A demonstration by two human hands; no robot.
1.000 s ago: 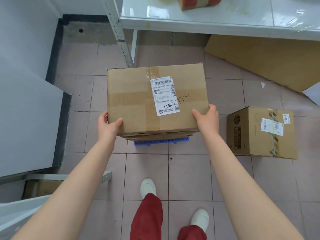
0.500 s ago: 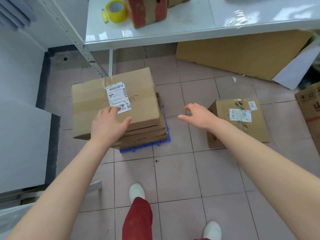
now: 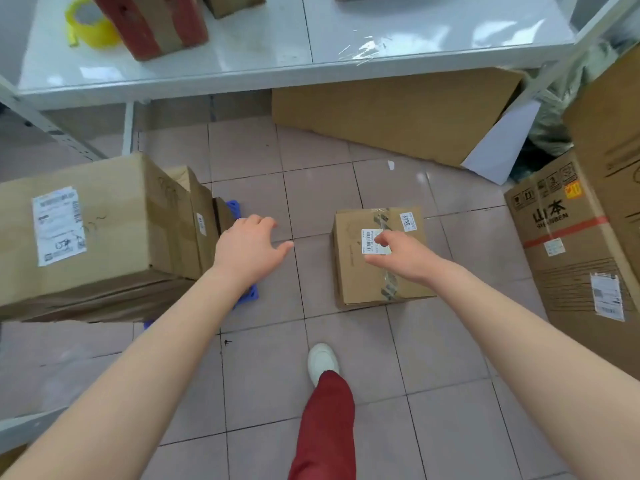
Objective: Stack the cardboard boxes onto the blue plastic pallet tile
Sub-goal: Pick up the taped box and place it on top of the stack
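Note:
A large labelled cardboard box [image 3: 104, 223] tops a stack of boxes at the left, resting on the blue plastic pallet tile [image 3: 250, 295], of which only corners show. A smaller taped cardboard box [image 3: 353, 271] sits on the tiled floor at centre right. My left hand [image 3: 247, 249] hovers open over the floor between the stack and the small box, holding nothing. My right hand [image 3: 403, 254] is open above the small box's top, fingers spread near its white label; I cannot tell if it touches.
A white table [image 3: 415, 50] spans the back, carrying a yellow tape roll [image 3: 90, 24] and a red-striped box [image 3: 152, 22]. Flat cardboard [image 3: 398, 112] leans beneath it. Tall printed boxes [image 3: 568, 244] stand at the right. My leg and white shoe [image 3: 322, 362] are on the floor in front.
Both hands let go of the large box, now left on the stack. My view turned right; my right hand moved over the small box and my left hand left the stack.

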